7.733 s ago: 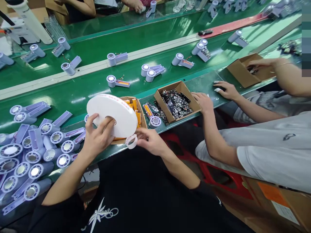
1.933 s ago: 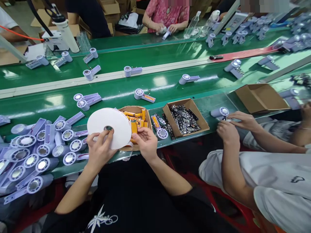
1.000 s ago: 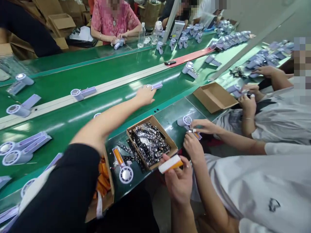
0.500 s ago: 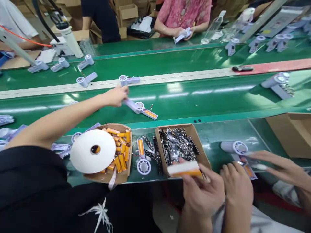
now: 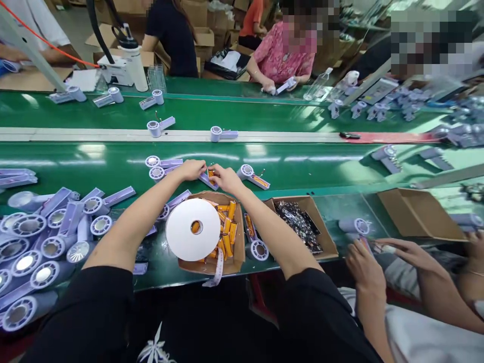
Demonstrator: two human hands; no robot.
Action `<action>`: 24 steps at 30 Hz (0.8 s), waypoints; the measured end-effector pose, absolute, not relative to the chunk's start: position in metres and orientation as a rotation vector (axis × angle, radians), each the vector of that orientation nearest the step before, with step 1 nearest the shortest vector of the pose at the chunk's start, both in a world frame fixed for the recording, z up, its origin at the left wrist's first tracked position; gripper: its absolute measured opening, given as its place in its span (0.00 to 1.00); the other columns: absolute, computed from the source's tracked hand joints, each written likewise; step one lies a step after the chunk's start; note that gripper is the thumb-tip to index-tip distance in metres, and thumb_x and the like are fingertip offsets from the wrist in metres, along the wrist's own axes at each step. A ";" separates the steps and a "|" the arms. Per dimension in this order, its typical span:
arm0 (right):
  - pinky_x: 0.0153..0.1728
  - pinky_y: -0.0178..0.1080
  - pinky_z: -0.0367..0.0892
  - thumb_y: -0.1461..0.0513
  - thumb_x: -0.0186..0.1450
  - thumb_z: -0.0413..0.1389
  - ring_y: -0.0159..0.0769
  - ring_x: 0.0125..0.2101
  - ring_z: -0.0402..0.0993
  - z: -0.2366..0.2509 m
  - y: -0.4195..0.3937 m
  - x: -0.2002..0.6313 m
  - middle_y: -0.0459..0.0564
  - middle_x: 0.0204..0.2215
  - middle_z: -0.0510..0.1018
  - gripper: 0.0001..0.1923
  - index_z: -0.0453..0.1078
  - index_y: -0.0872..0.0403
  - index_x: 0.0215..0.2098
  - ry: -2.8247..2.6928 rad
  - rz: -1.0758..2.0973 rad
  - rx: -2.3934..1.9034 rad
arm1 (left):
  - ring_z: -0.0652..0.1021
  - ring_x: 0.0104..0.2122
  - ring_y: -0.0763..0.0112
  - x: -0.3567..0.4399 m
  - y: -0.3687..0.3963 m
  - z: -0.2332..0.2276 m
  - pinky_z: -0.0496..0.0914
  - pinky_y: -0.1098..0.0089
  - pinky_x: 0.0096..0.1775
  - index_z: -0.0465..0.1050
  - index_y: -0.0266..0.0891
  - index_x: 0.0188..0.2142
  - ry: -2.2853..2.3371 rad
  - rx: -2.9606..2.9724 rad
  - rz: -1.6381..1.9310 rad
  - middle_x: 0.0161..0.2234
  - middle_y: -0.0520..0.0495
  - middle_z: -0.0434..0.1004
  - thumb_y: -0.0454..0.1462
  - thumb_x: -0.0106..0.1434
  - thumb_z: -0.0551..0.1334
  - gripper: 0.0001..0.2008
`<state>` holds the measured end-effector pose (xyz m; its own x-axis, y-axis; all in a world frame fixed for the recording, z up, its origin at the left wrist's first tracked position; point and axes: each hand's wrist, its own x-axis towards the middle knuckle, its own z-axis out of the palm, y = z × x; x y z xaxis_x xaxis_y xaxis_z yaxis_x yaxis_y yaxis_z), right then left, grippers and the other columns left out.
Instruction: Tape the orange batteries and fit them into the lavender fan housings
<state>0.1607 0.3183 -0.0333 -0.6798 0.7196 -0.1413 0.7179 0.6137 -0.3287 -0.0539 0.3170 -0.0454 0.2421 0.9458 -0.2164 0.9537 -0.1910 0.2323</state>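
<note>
Both my arms reach over the near belt. My left hand [image 5: 194,170] is closed on a lavender housing [image 5: 208,182], its open handle channel pointing toward me; its round head is mostly hidden. In my right hand [image 5: 226,178] an orange battery [image 5: 212,175] is pinched at that channel. Just right lies another lavender housing [image 5: 246,172] with an orange battery in its handle. Below my hands stands a cardboard box [image 5: 239,254] of orange batteries, with a white tape roll [image 5: 181,234] on top. A housing [image 5: 259,249] with a battery lies beside the box.
Many lavender housings [image 5: 49,247] are piled at left. A cardboard box [image 5: 328,247] of black circuit boards stands right of my right arm. A co-worker's hands [image 5: 365,267] work at the right near an empty-looking carton [image 5: 419,214]. People sit across the belt [image 5: 302,161].
My right hand has moved from above the circuit-board box, forward and left, bringing the orange battery to the housing at my left hand. The camera view has shifted left.
</note>
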 end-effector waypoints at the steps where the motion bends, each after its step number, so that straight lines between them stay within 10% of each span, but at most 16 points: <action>1: 0.52 0.42 0.75 0.59 0.80 0.56 0.48 0.50 0.87 -0.034 0.316 0.158 0.60 0.51 0.90 0.24 0.70 0.53 0.73 -2.877 0.514 -1.287 | 0.84 0.53 0.55 -0.051 0.314 -0.048 0.73 0.63 0.53 0.80 0.39 0.57 1.769 2.195 -0.019 0.55 0.37 0.87 0.41 0.78 0.54 0.19; 11: 0.56 0.52 0.74 0.55 0.77 0.61 0.61 0.57 0.83 -0.015 0.326 0.140 0.69 0.60 0.85 0.22 0.80 0.55 0.65 -3.103 0.507 -1.355 | 0.76 0.68 0.46 -0.024 0.309 -0.027 0.61 0.44 0.72 0.78 0.34 0.59 1.809 2.231 0.053 0.62 0.29 0.82 0.34 0.75 0.56 0.18; 17: 0.53 0.48 0.72 0.61 0.78 0.55 0.50 0.50 0.82 0.014 0.261 0.221 0.56 0.51 0.89 0.17 0.84 0.52 0.58 -2.947 0.567 -1.090 | 0.77 0.65 0.43 -0.025 0.150 0.020 0.62 0.43 0.73 0.82 0.52 0.57 1.062 2.625 0.081 0.56 0.41 0.85 0.56 0.62 0.73 0.26; 24: 0.61 0.60 0.64 0.64 0.75 0.58 0.64 0.66 0.66 -0.017 0.227 0.212 0.70 0.64 0.79 0.15 0.86 0.58 0.54 -3.023 0.391 -1.245 | 0.74 0.67 0.34 -0.054 0.042 0.012 0.59 0.25 0.70 0.80 0.53 0.64 1.382 2.681 -0.051 0.64 0.37 0.82 0.30 0.59 0.66 0.33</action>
